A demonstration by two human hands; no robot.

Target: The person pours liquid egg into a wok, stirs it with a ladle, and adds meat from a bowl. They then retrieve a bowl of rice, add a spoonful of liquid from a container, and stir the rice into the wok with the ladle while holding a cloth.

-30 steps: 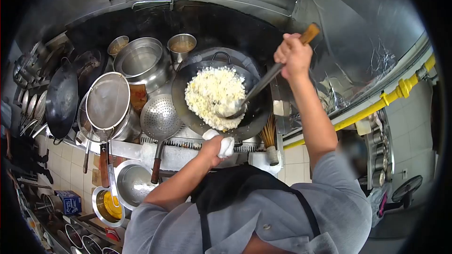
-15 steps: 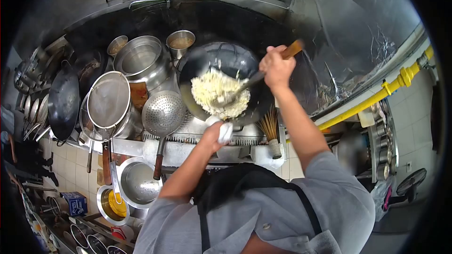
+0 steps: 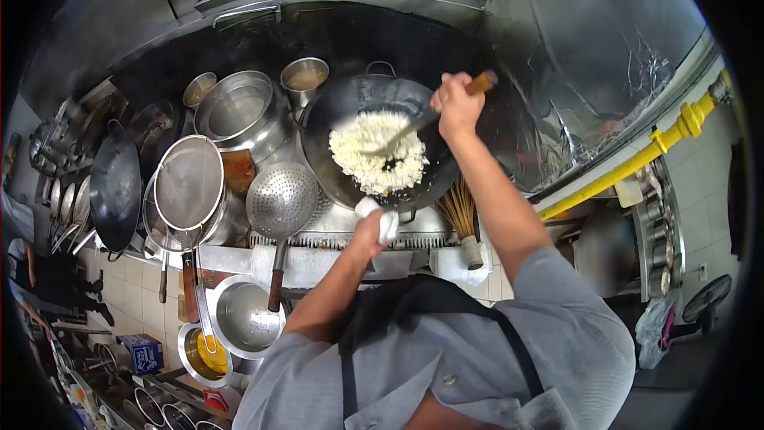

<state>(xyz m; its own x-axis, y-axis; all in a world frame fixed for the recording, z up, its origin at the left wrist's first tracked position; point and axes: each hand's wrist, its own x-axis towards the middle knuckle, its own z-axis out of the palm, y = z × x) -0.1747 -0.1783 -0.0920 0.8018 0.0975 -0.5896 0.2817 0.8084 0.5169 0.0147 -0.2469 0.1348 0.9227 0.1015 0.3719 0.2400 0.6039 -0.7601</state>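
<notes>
Left grip [image 3: 368, 236] around white cloth [image 3: 387, 227] at wok [image 3: 442, 163] rim, right grip [image 3: 458, 109] grasping ladle [image 3: 415, 125], blue box [image 3: 144, 353] lettering illegible

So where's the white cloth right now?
In the head view, the white cloth is just below centre, in the person's left hand, at the near edge of the wok.

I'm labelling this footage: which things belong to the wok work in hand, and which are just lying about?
In use:
- wok
- pale food in it
- long-handled tool, in the right hand
- white cloth, in the left hand

Apparently just lying about:
- perforated skimmer
- mesh strainer
- bristle brush
</notes>
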